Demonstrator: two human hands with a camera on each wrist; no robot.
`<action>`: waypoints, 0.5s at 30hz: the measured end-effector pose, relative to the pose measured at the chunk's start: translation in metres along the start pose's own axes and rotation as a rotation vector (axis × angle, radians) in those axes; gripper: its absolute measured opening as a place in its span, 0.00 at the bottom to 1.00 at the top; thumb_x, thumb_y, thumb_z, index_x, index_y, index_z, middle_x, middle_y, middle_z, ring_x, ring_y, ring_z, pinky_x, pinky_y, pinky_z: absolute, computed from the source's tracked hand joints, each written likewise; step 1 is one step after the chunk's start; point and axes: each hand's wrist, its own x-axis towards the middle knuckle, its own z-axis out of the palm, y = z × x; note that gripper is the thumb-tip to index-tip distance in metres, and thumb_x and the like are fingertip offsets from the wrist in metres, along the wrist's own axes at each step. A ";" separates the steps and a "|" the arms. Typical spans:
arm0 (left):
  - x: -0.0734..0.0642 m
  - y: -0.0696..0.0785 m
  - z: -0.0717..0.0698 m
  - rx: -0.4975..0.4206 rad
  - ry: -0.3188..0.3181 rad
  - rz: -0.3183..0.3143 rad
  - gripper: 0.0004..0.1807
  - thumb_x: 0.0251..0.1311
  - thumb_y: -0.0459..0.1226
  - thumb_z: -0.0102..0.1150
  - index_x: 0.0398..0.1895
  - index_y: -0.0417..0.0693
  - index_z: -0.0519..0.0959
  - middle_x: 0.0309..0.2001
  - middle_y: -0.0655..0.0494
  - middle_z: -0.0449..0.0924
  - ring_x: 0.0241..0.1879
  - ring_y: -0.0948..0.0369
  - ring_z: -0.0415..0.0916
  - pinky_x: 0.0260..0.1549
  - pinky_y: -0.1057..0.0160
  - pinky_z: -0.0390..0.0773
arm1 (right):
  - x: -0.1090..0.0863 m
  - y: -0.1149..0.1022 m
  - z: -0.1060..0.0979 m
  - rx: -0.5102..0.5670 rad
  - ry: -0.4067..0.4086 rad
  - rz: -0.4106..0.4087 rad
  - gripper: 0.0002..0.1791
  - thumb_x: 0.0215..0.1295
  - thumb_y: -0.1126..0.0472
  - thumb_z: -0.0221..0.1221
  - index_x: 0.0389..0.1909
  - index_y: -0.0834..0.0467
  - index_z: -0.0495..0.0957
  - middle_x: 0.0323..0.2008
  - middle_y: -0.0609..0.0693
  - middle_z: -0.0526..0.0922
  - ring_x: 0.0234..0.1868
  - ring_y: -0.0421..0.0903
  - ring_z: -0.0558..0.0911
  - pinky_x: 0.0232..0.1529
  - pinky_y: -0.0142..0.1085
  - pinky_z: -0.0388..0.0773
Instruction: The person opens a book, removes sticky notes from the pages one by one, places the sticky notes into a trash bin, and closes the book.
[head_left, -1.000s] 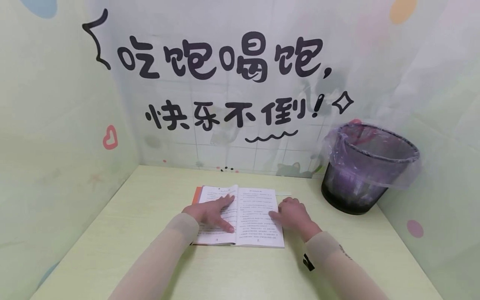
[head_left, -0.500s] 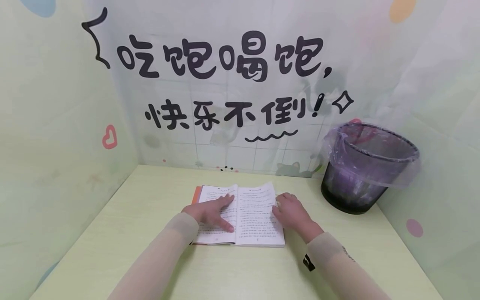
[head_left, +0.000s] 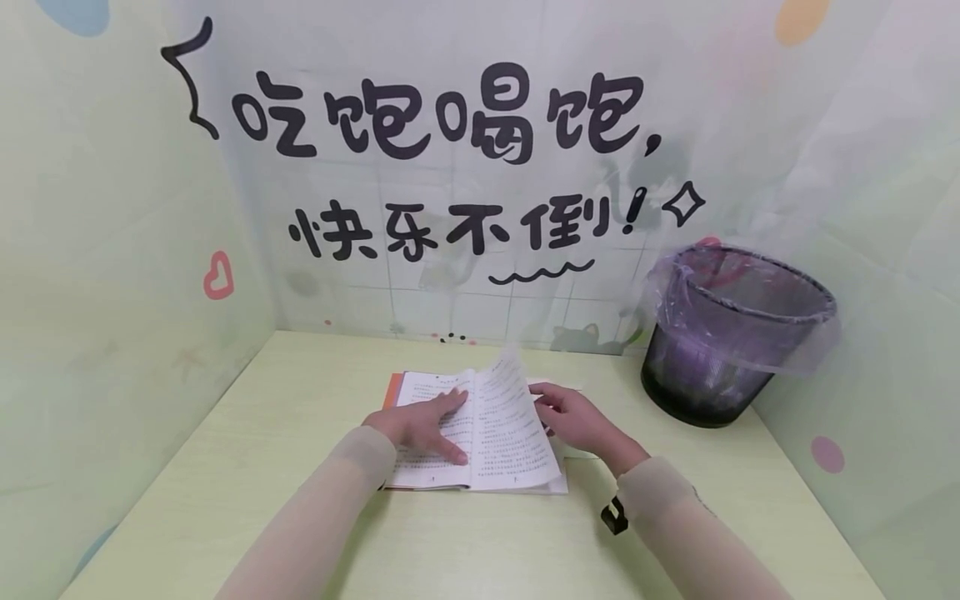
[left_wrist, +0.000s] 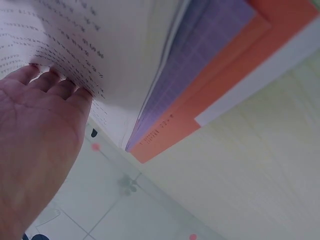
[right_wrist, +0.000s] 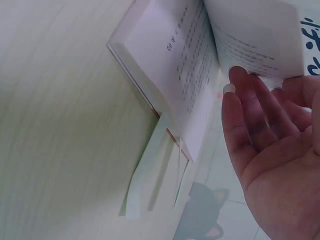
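An open book point(head_left: 431, 477) lies on the table, its printed pages facing up. My left hand point(head_left: 423, 427) rests on the left page with thumb and fingers spread, near the fold. On the right side a page point(head_left: 513, 433) stands lifted at its outer edge, its top corner bent upward. My right hand point(head_left: 581, 421) holds that page by the edge; in the right wrist view the thumb and fingertips meet at the raised page point(right_wrist: 260, 40). Orange cover point(left_wrist: 185, 117) and a purple sheet point(left_wrist: 200, 55) stick out past the left pages in the left wrist view.
Pale paper strips point(right_wrist: 145, 175) poke out from under the book's right side. A black mesh bin point(head_left: 720, 367) with a purple liner stands at the back right of the table point(head_left: 465, 550). Printed wall sheets point(head_left: 337, 308) enclose the back and sides.
My right hand has moved from the book's right edge up and leftward, raising the right-hand page. The left hand has stayed in place on the left page.
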 end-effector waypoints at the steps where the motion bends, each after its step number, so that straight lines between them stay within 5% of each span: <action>1: 0.000 0.000 0.000 0.001 0.001 0.000 0.70 0.47 0.63 0.85 0.91 0.75 0.50 0.92 0.62 0.41 0.92 0.50 0.38 0.86 0.31 0.47 | 0.000 0.001 0.002 -0.004 -0.009 -0.003 0.22 0.84 0.60 0.55 0.74 0.55 0.79 0.57 0.54 0.89 0.46 0.46 0.86 0.49 0.43 0.90; 6: 0.003 -0.001 0.001 0.006 0.000 0.005 0.70 0.46 0.63 0.86 0.91 0.75 0.50 0.92 0.62 0.41 0.92 0.50 0.38 0.86 0.32 0.48 | -0.005 0.002 0.015 -0.101 -0.084 -0.127 0.24 0.80 0.62 0.60 0.73 0.59 0.78 0.62 0.57 0.88 0.57 0.54 0.88 0.62 0.53 0.86; 11: 0.005 -0.001 0.002 -0.005 0.002 0.004 0.71 0.45 0.64 0.86 0.90 0.76 0.50 0.92 0.63 0.41 0.91 0.48 0.39 0.86 0.31 0.49 | -0.010 -0.001 0.033 -0.194 -0.147 -0.222 0.27 0.80 0.60 0.60 0.76 0.57 0.75 0.74 0.58 0.81 0.77 0.62 0.77 0.80 0.64 0.70; 15: 0.004 0.000 0.002 -0.001 0.004 0.000 0.71 0.44 0.65 0.85 0.90 0.77 0.50 0.92 0.64 0.41 0.91 0.47 0.41 0.85 0.30 0.50 | -0.010 -0.005 0.045 -0.245 -0.156 -0.260 0.28 0.81 0.55 0.60 0.78 0.56 0.73 0.73 0.56 0.81 0.72 0.57 0.81 0.76 0.59 0.76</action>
